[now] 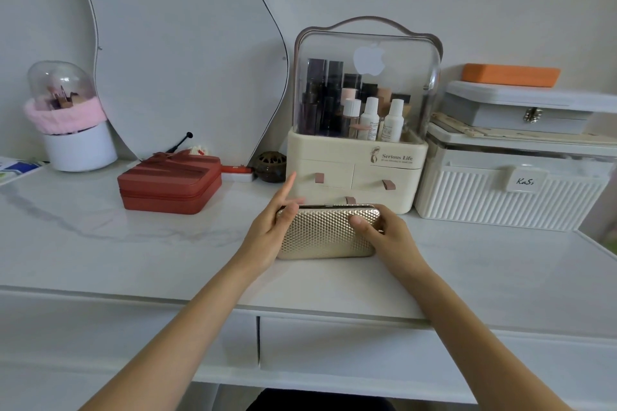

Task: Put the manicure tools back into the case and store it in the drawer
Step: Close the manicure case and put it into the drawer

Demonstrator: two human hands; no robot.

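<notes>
A gold manicure case [325, 232] with a honeycomb texture lies closed on the white dressing table [133, 243], its clasp facing away from me. My left hand [267, 230] grips its left end, with the index finger raised and pointing up. My right hand [384, 230] holds its right end, thumb pressed on the lid. No loose manicure tools are visible. A closed drawer [350, 347] sits in the table front below the case.
Right behind the case stands a cream cosmetics organiser [357, 173] with a clear dome and small drawers. A red zip box [170, 185] lies at the left, a white ribbed box [507, 193] at the right, and a brush holder [71, 140] at far left.
</notes>
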